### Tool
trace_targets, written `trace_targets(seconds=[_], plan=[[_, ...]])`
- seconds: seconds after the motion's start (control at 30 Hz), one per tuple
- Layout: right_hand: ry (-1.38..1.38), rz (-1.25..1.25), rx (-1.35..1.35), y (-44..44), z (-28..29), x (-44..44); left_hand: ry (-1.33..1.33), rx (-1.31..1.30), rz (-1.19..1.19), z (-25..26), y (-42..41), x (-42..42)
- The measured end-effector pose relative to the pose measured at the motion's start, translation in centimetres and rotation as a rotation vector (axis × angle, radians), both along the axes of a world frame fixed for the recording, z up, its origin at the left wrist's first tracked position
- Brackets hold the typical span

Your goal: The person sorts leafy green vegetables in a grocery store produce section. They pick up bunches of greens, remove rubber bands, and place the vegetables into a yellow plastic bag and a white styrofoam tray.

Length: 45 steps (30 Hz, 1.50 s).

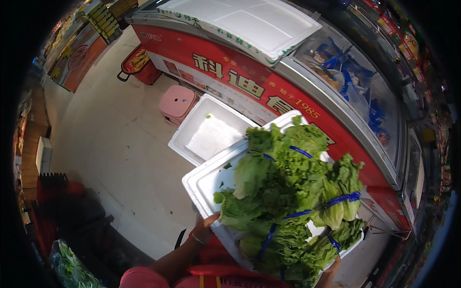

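Note:
A white foam tray (206, 181) is held in front of my body, tilted in the view. Several bundles of green leaf lettuce (302, 169) are heaped on it, bound with blue tape (342, 199). My left hand (208, 222) grips the tray's near left edge, its thumb over the rim. At the near right edge my right hand (331, 268) holds the tray, partly hidden beneath the lettuce. Beyond the tray, on the floor, stands an open white foam box (212, 129) with a scrap of leaf inside. The tray overlaps one corner of that box in view.
A red chest freezer (234, 72) runs along the far side, with a white foam lid (248, 21) on top and bagged goods (342, 72) inside. Pink stools (177, 102) and a red basket (142, 68) stand beside it. Bagged greens (72, 264) lie at lower left.

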State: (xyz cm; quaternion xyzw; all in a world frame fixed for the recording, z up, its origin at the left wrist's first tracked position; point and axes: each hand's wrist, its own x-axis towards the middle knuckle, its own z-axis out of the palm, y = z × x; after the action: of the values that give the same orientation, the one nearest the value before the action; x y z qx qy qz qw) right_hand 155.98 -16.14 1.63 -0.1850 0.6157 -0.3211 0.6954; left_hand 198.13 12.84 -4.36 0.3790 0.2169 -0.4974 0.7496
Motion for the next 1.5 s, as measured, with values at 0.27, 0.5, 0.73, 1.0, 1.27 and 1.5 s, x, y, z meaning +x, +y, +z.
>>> trace_targets(seconds=[0.27,0.5,0.73,1.0,1.27,1.5], plan=[[0.131,0.170,0.076,-3.1,-20.3,12.8,-0.086,0.125,0.212,-18.2,8.2,4.9],[0.231,0.356,-0.001,-5.1,-39.6,23.8,-0.106,0.200,0.406,-32.5,10.5,12.1],[0.144,0.562,0.046,-12.3,-44.8,33.0,-0.214,0.082,0.462,-41.5,6.0,18.0],[0.219,0.553,0.021,-13.1,-44.4,29.0,-0.168,0.046,0.444,-38.0,5.4,15.6],[0.213,0.975,-0.010,-20.3,-45.5,28.5,-0.592,0.902,-0.512,-37.1,7.1,16.8],[0.429,1.112,-0.602,-13.1,-29.0,33.2,-0.696,1.396,-0.255,-31.0,14.1,7.0]])
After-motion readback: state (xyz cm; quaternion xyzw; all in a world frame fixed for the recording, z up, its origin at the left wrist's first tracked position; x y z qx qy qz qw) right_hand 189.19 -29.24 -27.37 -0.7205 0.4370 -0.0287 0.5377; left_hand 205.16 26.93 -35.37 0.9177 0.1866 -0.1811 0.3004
